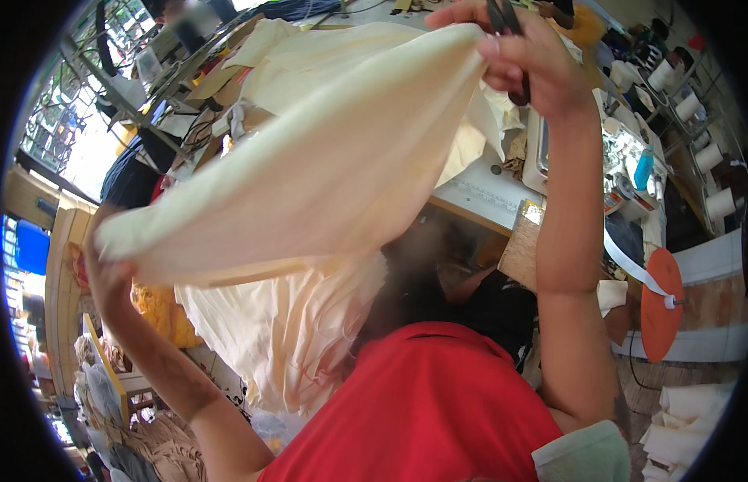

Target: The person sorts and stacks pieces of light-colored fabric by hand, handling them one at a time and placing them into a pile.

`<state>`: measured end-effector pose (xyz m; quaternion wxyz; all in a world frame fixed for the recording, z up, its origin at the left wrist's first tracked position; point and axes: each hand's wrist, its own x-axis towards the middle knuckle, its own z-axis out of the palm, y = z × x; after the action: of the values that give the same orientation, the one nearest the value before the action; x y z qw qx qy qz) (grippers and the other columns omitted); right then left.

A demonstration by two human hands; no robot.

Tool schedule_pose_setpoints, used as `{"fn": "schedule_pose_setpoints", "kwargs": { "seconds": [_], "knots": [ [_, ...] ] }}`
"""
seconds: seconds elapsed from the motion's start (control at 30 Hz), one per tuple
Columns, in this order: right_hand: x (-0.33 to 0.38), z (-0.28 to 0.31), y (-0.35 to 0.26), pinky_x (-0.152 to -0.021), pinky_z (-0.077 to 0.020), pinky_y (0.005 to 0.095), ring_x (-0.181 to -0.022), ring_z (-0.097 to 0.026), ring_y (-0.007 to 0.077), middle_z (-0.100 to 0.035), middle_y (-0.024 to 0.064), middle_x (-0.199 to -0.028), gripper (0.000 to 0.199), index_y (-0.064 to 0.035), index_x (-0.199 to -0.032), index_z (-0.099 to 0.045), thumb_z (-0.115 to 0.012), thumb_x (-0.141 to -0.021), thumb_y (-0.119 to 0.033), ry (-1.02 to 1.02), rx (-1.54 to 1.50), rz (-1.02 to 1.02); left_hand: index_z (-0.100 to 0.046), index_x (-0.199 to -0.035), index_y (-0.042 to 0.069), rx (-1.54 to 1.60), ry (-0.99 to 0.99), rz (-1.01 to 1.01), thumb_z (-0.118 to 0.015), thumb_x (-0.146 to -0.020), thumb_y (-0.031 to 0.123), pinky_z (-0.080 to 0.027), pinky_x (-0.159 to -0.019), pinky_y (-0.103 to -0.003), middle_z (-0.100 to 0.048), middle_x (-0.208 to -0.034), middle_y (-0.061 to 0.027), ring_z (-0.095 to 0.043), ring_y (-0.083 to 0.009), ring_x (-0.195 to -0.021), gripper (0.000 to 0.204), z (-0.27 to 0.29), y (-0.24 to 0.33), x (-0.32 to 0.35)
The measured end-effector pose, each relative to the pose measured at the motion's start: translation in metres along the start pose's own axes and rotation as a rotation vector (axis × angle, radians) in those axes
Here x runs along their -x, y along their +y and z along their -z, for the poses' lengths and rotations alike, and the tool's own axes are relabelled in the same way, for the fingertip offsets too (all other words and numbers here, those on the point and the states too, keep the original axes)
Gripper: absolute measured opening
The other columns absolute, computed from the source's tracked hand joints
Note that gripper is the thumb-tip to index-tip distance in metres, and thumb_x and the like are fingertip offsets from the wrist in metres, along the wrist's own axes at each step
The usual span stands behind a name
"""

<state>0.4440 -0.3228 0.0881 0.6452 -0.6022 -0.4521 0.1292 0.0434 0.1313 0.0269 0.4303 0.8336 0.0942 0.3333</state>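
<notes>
Cream fabric (326, 161) fills the middle of the view, stretched in a long sloping band between both raised hands. The right hand (519, 56) is up near the top edge, fingers closed on the upper corner of the cloth, and the dark handles of a pair of scissors (502, 16) stick out of the same fist. The left hand (109, 273) is lower, at the left, and grips the other end of the cloth; its fingers are mostly hidden behind the fabric, so only a closed hold can be made out. More of the same pale cloth (286, 337) hangs in gathered folds below the band, down toward the person's red shirt (422, 402).

No box or bin shows its contents clearly. At the lower left a heap of tan and yellowish cloth pieces (161, 309) sits low beside a wooden frame (65, 265), too blurred to tell what holds it.

Behind the stretched cloth lies a white work table (478, 193), most of it blocked from view by the fabric. To the right stands a sewing machine (623, 161), with a blue bottle (644, 167) on it. Past it, white rolls (711, 157) stand in a row along the right. An orange disc (662, 304) with a white tape (631, 261) running to it stands at the right of the forearm. Folded pale pieces (683, 434) are stacked at the lower right.
</notes>
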Motion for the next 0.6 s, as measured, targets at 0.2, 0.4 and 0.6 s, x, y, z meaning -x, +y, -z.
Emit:
{"fn": "schedule_pose_setpoints", "kwargs": {
  "seconds": [0.2,0.4,0.6],
  "knots": [
    [-0.103,-0.061,0.049,-0.069,-0.0489,0.0279,-0.071,-0.061,0.0105,-0.069,0.0055,-0.078,0.015,0.004,-0.086,-0.069,-0.073,-0.087,-0.011,0.264,0.295,0.383,-0.063,-0.118,-0.003,-1.337,0.316,-0.532,-0.066,-0.093,0.025,-0.05,-0.086,-0.041,-0.069,-0.108,-0.0205,-0.065,-0.0374,-0.098,0.038,0.079,-0.038,-0.098],
    [-0.049,-0.136,0.026,-0.066,-0.0492,0.0264,-0.071,-0.061,0.008,-0.073,0.0055,-0.083,0.011,-0.003,-0.096,-0.067,-0.07,-0.086,-0.007,0.206,0.109,0.516,-0.066,-0.124,0.006,-1.357,0.778,-0.172,-0.074,-0.09,0.036,-0.054,-0.089,-0.039,-0.071,-0.112,-0.0131,-0.07,-0.0283,-0.099,0.046,0.186,0.058,0.052],
    [0.044,-0.187,0.117,-0.076,-0.0526,0.0292,-0.087,-0.069,0.0149,-0.075,0.009,-0.091,0.008,-0.0004,-0.091,-0.07,-0.069,-0.088,-0.007,-0.024,0.017,0.022,-0.062,-0.1,-0.003,-0.907,0.19,0.27,-0.059,-0.075,-0.009,-0.048,-0.077,-0.033,-0.061,-0.087,-0.0087,-0.058,-0.0215,-0.082,0.026,0.07,0.082,0.199]
  ]
}}
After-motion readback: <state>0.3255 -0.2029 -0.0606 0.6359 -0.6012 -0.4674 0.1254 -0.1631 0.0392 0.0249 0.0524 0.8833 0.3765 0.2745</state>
